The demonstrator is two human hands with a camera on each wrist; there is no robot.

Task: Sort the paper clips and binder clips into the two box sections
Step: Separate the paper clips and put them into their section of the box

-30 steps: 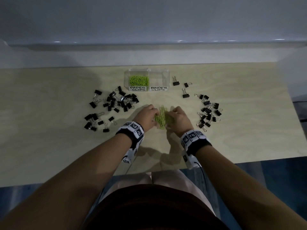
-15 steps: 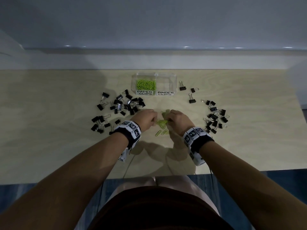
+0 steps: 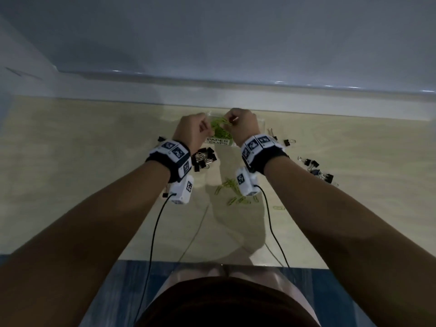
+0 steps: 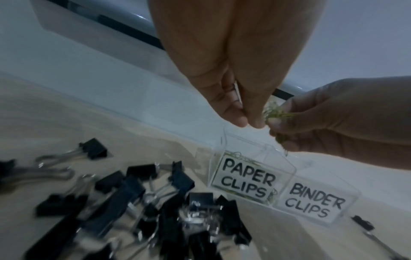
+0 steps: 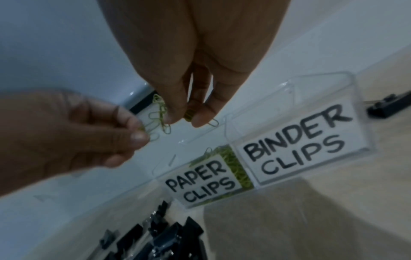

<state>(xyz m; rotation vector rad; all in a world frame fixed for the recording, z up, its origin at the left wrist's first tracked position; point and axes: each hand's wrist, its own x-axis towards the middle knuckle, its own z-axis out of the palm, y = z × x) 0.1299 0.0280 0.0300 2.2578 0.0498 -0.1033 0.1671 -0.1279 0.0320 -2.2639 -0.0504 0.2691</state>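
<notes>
- Green paper clips [image 3: 220, 125]: a tangled bunch, pinched between both your hands, held above the box's "PAPER CLIPS" section [image 5: 201, 182]. That section already has green clips in it.
- Right hand [image 3: 243, 127]: fingers [image 5: 175, 112] together, clamped on part of the bunch; several clips dangle below the fingertips in the right wrist view.
- Left hand [image 3: 192, 131]: fingers [image 4: 255, 116] pressed together at the tips, pinching the other side of the same tangle. How many clips it holds, can't tell.
- Key relation: the bunch hangs straight down from your fingers, with the paper clip section below and slightly toward you. The "BINDER CLIPS" section [image 5: 295, 139] is just to the right and looks empty. Your right hand sits nearer the divider, so let go leaning left or clips may spill across.
- Judgement: you're at the drop step; parting both sets of fingers should let the tangle fall in. Linked clips may snag on a finger.
- Loose paper clips [image 3: 232, 191] lie on the table [image 3: 70, 185] near you, between your forearms; one stray sits off to the right.
- Binder clips [image 4: 155, 202]: a black heap left of the box, more scattered right [image 3: 316, 169], none sorted yet.
</notes>
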